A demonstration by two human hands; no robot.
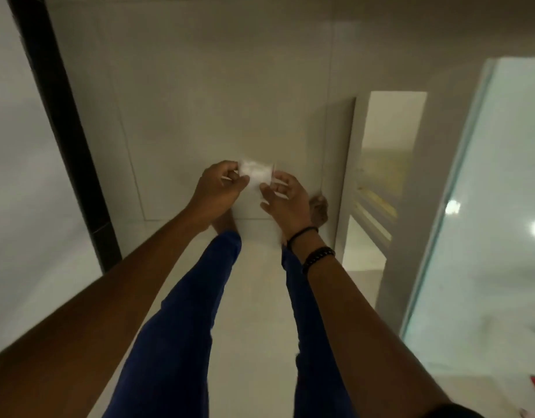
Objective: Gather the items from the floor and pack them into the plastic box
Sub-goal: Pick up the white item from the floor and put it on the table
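Head view looks down past two outstretched bare arms and blue trouser legs to a pale tiled floor [254,297]. Both hands meet in front of the body, above the bare feet. Left hand [219,188] and right hand [286,200] each pinch one side of a small, blurred clear plastic item [255,173], each grip pressed together on it and holding it off the floor. Two dark bracelets [311,248] circle the right wrist. A glass panel [486,206] stands to the right.
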